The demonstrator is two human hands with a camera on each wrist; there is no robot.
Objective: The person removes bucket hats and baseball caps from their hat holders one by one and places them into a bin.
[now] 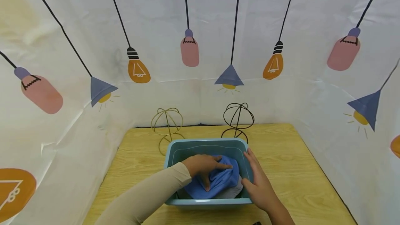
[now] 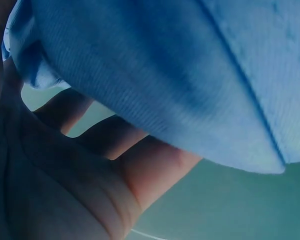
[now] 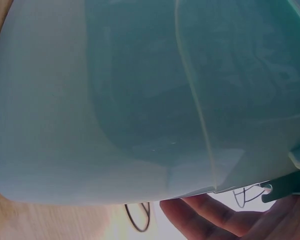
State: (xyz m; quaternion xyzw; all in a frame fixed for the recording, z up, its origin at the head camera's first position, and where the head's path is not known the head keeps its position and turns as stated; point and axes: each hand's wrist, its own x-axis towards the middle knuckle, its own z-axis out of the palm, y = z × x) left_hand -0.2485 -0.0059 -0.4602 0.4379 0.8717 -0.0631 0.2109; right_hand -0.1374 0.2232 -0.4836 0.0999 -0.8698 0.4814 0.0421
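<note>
A blue-green plastic basin point(image 1: 206, 202) stands on the table. Inside it lies a bunched blue cloth garment point(image 1: 226, 180), with a grey cloth point(image 1: 232, 192) showing beneath. My left hand point(image 1: 203, 166) reaches into the basin with fingers spread over the blue cloth and thumb pointing down. In the left wrist view, the garment point(image 2: 155, 70) hides the fingertips, and the fingers point(image 2: 155, 170) look straight. My right hand point(image 1: 260, 183) holds the basin's right rim, thumb at the inner edge. The right wrist view shows the basin wall point(image 3: 130, 100) up close, with fingers point(image 3: 210, 215) at its edge.
Behind the basin on the wooden table point(image 1: 281, 155) stand a gold wire stand point(image 1: 168, 124) and a black wire stand point(image 1: 238, 121). White sheeting point(image 1: 206, 103) printed with lamps surrounds the table. A small dark object point(image 1: 257, 223) shows at the near edge.
</note>
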